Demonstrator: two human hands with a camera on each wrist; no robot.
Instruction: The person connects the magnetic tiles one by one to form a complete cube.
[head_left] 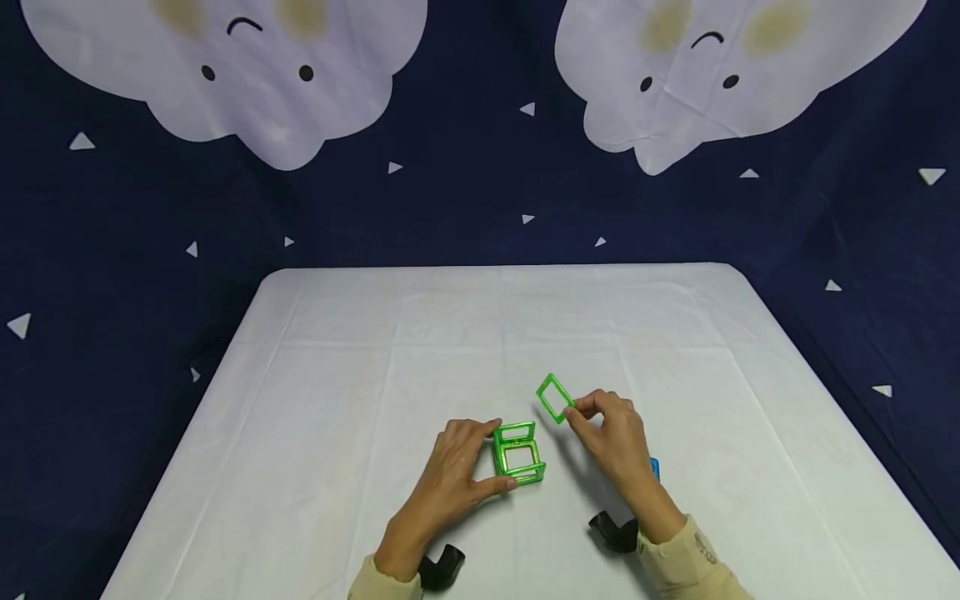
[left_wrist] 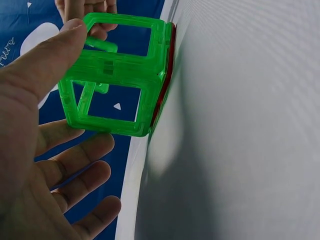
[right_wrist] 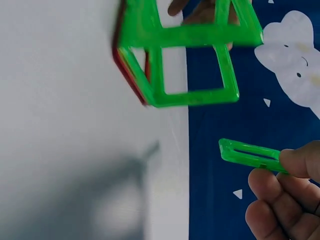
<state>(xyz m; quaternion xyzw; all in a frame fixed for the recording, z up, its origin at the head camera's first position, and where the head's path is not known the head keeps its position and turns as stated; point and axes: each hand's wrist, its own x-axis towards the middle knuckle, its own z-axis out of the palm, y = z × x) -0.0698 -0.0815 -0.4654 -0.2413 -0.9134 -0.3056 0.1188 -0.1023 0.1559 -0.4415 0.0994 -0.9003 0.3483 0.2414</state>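
Green square frames of magnetic tiles form a box (head_left: 519,475) on the white table, with a red tile (left_wrist: 170,65) along its bottom in the left wrist view. My left hand (head_left: 453,467) holds this box between thumb and index finger; the other fingers are spread. Up and to the right, my right hand (head_left: 611,433) pinches a single green square tile (head_left: 546,385) by one corner, raised off the table and apart from the box. The right wrist view shows that tile (right_wrist: 245,159) nearly edge-on, below the box (right_wrist: 200,97).
A blue piece (head_left: 655,468) is mostly hidden behind my right wrist. Black wrist cameras (head_left: 442,568) hang under both wrists close to the table (head_left: 337,375). Past the table's far edge stands a dark blue cloth (head_left: 465,217) with clouds and small triangles.
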